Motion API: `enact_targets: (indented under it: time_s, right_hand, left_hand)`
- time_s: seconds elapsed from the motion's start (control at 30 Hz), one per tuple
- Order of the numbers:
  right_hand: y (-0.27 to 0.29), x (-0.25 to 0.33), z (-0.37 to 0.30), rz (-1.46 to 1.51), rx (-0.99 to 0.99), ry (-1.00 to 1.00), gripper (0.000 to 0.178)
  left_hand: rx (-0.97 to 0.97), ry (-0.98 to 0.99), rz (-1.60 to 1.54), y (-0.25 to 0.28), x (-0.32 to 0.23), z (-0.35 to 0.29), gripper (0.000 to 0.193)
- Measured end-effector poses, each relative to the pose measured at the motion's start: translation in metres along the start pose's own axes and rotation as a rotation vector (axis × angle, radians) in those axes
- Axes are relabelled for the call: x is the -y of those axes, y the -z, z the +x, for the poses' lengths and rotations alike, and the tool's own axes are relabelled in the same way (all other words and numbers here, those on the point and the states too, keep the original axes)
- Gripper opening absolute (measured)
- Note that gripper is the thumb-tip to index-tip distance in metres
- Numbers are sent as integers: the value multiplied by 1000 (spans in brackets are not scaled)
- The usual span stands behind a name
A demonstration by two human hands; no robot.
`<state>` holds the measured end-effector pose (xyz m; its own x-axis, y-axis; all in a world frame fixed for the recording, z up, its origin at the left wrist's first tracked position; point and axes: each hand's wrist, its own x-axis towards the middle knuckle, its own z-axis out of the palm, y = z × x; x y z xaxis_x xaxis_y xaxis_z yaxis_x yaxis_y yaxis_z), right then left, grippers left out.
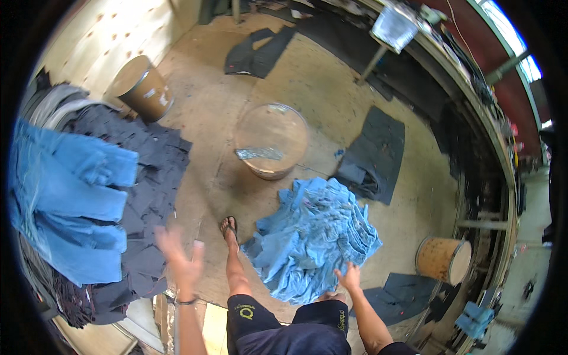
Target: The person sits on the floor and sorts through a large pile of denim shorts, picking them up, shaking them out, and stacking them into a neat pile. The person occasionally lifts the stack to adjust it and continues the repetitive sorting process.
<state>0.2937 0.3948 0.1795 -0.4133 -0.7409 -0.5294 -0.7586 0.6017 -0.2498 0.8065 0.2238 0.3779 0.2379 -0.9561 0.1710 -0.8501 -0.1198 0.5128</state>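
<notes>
My left hand [182, 260] is raised and empty, its fingers spread and somewhat blurred, beside the stack of dark trousers on the left. On top of that stack lie light-blue jeans [77, 201], their legs pointing toward the middle. My right hand [349, 278] hovers at or over the near right edge of a heap of light-blue denim garments [313, 236] on the floor. Its thumb and fingers are apart with nothing seen between them; whether it touches the cloth I cannot tell. Gathered waistbands show along the heap's right side.
A round drum [290, 133] with a shiny strip on its lid stands ahead. Other drums stand at the far left [148, 89] and lower right [435, 259]. Dark trousers lie on the floor [376, 154] and farther back [257, 56]. A long cluttered bench [473, 100] runs along the right.
</notes>
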Motion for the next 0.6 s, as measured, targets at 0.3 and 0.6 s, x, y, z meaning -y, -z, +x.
enact_targets:
  time_s: [0.3,0.6]
  right_hand:
    - [-29,-92,63,656,-144,-288,126]
    - [-74,-55,40,523,-593,-151,81]
  left_hand:
    - [996,-216,-305,-289,-157,-194,54]
    - [942,-208,-174,-299,-165,-245,55]
